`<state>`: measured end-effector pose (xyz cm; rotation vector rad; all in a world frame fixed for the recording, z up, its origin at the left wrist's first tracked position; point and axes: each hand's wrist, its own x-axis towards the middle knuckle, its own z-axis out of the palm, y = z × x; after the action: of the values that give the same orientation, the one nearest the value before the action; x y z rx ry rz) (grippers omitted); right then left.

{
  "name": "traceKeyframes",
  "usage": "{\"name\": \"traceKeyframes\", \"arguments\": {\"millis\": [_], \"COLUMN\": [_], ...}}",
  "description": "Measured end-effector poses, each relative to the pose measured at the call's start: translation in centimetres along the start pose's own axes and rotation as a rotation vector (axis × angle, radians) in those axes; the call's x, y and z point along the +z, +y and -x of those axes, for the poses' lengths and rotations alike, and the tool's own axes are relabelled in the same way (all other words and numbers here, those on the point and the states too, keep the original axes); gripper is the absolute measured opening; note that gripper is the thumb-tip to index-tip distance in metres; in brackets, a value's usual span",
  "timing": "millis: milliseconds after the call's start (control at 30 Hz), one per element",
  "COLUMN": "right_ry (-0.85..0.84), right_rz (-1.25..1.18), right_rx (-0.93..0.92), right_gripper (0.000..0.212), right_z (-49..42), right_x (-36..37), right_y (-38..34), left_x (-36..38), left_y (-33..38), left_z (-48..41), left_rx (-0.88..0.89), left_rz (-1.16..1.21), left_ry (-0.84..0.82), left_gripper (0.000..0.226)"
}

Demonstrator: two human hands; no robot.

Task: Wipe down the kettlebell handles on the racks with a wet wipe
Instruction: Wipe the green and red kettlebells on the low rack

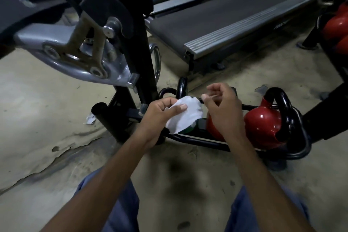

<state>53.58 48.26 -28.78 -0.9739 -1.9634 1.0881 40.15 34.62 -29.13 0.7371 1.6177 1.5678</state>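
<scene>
I'm crouched over the low black rack (197, 142) on the floor, both arms out in front of me. My left hand (162, 113) has the white wipe (188, 117). The thumb is laid flat across the top and the fingers are curled underneath, so the wipe is clamped there, bunched up and hanging over the left end of the rack.

My right hand (224, 107) sits just beside it, fingers curled in, with the thumb and forefinger tips close together near the wipe's upper corner. There's something thin and pale at those tips, but I cannot tell whether I'm pinching it or holding nothing.

Under my right wrist a red kettlebell (211, 128) peeks out, mostly hidden. To its right a second kettlebell (263, 124), also red, sits in the rack. Its thick black handle (281, 100) arches upward, apart from both hands. Beyond the wipe an upright black loop (182, 85) pokes up. A bit of green shows just below the wipe's lower edge, and I can't make out what it is.

A grey machine arm (75, 47) looms on the left, and there's a treadmill (226, 11) straight ahead. More red weights (335, 26) sit at the far right edge. A paper scrap (90, 118) lies on the worn floor (37, 118) by the rack's left post. My blue trousers (113, 203) fill the bottom of the view.
</scene>
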Motion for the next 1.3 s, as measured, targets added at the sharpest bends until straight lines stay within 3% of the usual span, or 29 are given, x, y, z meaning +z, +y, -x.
{"name": "traceKeyframes", "arguments": {"millis": [67,167,233,400,533,667,800,1000,1133,1200,1300], "right_ry": [0.075,-0.242,-0.365,-0.34,-0.443,-0.541,-0.422,-0.061,0.013,-0.095,-0.283], "right_rz": [0.105,0.155,0.167,-0.004,-0.17,-0.389,-0.252,0.223,0.383,0.276,-0.136], "right_rx": [-0.19,-0.253,-0.244,-0.16,-0.068,0.115,0.052,-0.353,-0.498,-0.472,-0.222], "right_gripper": [0.007,0.029,0.045,0.003,0.012,0.026,0.02,0.013,0.017,0.015,0.019], "right_z": [1.1,2.9,3.1,2.2,1.3,0.0,-1.4,-1.6,-1.0,-0.6,-0.4], "right_x": [-0.4,-0.2,0.3,-0.1,-1.5,-3.3,-3.5,0.6,2.3,2.4,1.7], "right_y": [-0.3,-0.7,0.2,1.4,1.3,0.8,1.6,1.7,1.3,1.1,0.8], "left_x": [0.2,0.7,0.9,1.1,1.0,1.6,2.5,1.9,1.3,0.8,0.1], "left_y": [-0.2,-0.2,0.1,0.5,0.9,1.6,0.9,-0.5,-0.5,-0.6,-0.9], "left_z": [0.1,0.3,0.6,0.8,0.3,0.0,-0.8,-1.9,-2.4,-2.8,-3.6], "left_rx": [0.008,0.0,-0.014,0.045,0.118,0.076,0.065,0.049,0.065,0.079,0.095], "left_rz": [-0.009,0.017,0.09,0.027,-0.213,-0.178,-0.126,-0.044,-0.031,-0.022,-0.002], "left_ry": [0.037,0.059,0.053,0.121,0.073,-0.065,0.04,0.121,0.125,0.131,0.114], "left_gripper": [0.017,0.022,0.021,0.03,0.058,0.027,0.015,0.009,0.008,0.008,0.004]}}
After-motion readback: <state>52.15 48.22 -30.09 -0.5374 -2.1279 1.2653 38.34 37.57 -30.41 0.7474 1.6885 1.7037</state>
